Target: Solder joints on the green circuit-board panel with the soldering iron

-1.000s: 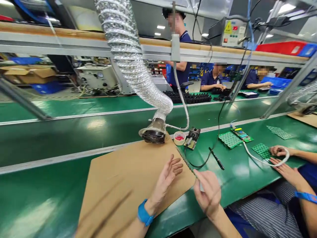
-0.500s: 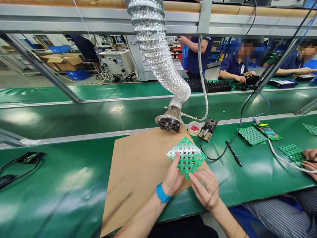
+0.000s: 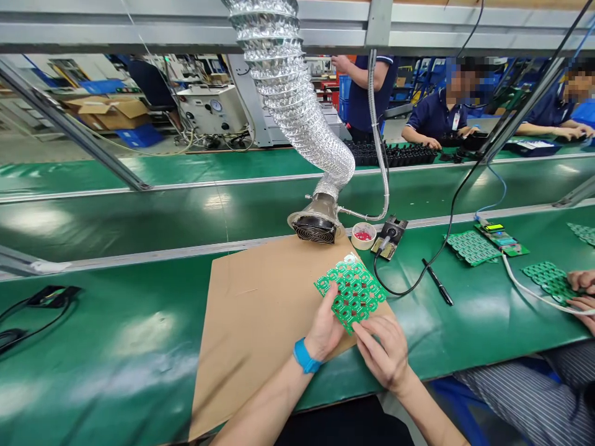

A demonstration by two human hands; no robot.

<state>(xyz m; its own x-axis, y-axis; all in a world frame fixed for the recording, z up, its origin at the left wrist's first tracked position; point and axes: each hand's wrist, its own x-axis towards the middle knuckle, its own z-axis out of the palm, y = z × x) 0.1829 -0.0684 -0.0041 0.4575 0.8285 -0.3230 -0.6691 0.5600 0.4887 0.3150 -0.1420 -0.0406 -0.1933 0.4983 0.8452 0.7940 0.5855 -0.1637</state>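
A green circuit board panel (image 3: 356, 290), made of several small round boards joined together, is held up over a cardboard sheet (image 3: 260, 322). My left hand (image 3: 325, 325) grips its left side, thumb on top and the other fingers hidden beneath. A blue band circles that wrist. At the lower right edge of the panel, my right hand (image 3: 385, 350) pinches it between thumb and fingertips. The panel lies tilted, one corner pointing away from me.
Beyond the cardboard hangs a fume duct with a fan (image 3: 316, 228). Near it are a tub of red bits (image 3: 363, 236), a black device on a cable (image 3: 391, 236) and a black pen (image 3: 437, 282). More green panels (image 3: 473, 248) lie to the right, by a co-worker's hands (image 3: 583, 291).
The panel's tilt has changed slightly, so the bright glare across it has shrunk towards the far corner. Both hands keep their hold. The whole view has shifted a little.
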